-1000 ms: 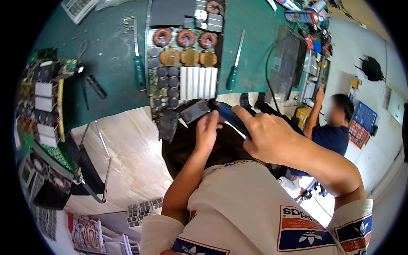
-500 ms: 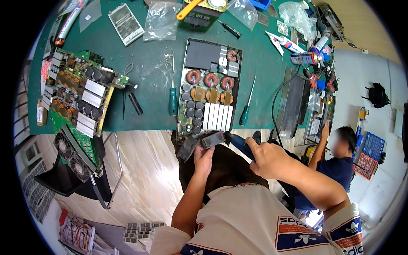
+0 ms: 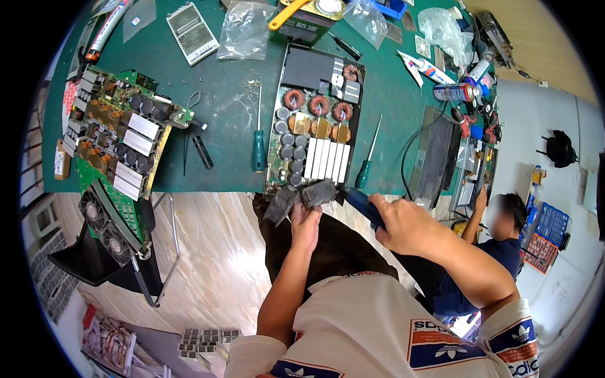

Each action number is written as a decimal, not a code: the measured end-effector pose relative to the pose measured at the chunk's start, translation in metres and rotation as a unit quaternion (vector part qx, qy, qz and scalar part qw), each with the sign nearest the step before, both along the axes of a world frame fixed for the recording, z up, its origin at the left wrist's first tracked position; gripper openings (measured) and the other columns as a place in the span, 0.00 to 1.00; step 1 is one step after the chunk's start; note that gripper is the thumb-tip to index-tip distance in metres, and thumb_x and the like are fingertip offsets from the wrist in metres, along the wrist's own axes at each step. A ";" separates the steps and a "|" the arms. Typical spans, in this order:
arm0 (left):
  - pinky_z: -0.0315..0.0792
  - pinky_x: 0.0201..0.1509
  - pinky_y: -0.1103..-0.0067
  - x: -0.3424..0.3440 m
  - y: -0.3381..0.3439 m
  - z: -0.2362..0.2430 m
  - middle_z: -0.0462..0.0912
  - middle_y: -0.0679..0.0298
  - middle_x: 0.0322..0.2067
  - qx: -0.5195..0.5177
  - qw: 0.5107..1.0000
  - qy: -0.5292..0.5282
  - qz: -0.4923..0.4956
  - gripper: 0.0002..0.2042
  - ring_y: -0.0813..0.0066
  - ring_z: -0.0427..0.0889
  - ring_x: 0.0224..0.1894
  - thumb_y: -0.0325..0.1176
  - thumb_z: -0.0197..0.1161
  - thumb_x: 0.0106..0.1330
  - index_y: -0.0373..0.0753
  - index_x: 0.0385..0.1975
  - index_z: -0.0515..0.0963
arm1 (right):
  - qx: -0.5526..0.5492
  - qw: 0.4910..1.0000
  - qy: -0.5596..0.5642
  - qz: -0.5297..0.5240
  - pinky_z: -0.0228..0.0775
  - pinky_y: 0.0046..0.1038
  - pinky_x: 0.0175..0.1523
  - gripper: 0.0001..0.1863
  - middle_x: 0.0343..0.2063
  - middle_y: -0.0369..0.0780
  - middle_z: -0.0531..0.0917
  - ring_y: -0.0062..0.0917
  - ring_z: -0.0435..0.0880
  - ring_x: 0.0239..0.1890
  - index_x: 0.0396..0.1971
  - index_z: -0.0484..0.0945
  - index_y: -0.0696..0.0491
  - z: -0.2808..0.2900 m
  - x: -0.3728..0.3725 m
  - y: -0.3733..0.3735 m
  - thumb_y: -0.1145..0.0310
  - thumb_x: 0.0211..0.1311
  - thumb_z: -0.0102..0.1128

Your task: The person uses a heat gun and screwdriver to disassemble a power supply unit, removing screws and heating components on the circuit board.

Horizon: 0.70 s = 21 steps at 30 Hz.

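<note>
Fingers on my right hand wrap around a dark blue tool, and its tip is right by a dark gray block. From far away, I see my left hand at the bottom of that block, but I cannot tell if it pinches it. The block is at the near end of a long circuit board on the green table. Another dark block is just left of it.
</note>
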<state>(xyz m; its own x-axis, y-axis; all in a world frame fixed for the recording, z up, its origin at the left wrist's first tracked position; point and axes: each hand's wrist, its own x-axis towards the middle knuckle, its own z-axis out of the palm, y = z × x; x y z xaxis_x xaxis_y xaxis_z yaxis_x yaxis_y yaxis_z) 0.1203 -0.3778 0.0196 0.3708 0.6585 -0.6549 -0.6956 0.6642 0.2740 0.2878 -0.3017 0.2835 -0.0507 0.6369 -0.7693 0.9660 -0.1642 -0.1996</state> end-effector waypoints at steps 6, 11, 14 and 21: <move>0.68 0.60 0.79 0.004 0.001 -0.008 0.76 0.68 0.51 -0.051 0.999 -0.015 -0.005 0.19 0.79 0.75 0.53 0.21 0.57 0.65 0.39 0.56 0.69 | -0.029 0.998 0.007 -0.054 0.74 0.48 0.42 0.30 0.26 0.58 0.81 0.53 0.82 0.34 0.55 0.66 0.61 -0.003 0.011 0.007 0.72 0.49 0.60; 0.72 0.36 0.75 0.011 -0.012 0.034 0.82 0.58 0.36 -0.136 0.943 -0.106 -0.284 0.18 0.70 0.80 0.34 0.46 0.53 0.72 0.36 0.46 0.74 | -0.060 0.996 0.000 -0.066 0.75 0.47 0.41 0.32 0.25 0.56 0.81 0.53 0.83 0.33 0.56 0.66 0.61 -0.008 0.016 0.007 0.73 0.48 0.61; 0.67 0.30 0.77 0.038 0.020 0.079 0.80 0.63 0.31 -0.113 0.939 -0.183 -0.269 0.23 0.74 0.76 0.29 0.55 0.53 0.71 0.36 0.42 0.75 | -0.074 0.996 0.001 -0.039 0.77 0.45 0.38 0.32 0.24 0.55 0.81 0.52 0.83 0.31 0.57 0.65 0.61 -0.009 0.018 0.014 0.73 0.49 0.62; 0.75 0.44 0.73 0.081 0.007 0.067 0.81 0.67 0.28 -0.263 0.899 -0.313 -0.160 0.27 0.75 0.81 0.36 0.63 0.41 0.72 0.46 0.27 0.75 | -0.083 0.996 -0.014 -0.005 0.77 0.42 0.32 0.30 0.24 0.55 0.80 0.49 0.83 0.26 0.54 0.66 0.63 -0.012 0.005 0.021 0.72 0.49 0.62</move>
<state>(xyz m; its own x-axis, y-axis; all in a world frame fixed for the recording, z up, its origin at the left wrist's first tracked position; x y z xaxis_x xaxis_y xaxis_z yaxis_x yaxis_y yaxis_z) 0.2012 -0.3712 0.0870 0.8897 0.1130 -0.4424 -0.3549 0.7806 -0.5145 0.2926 -0.2803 0.2719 -0.0211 0.5018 -0.8647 0.9691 -0.2025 -0.1411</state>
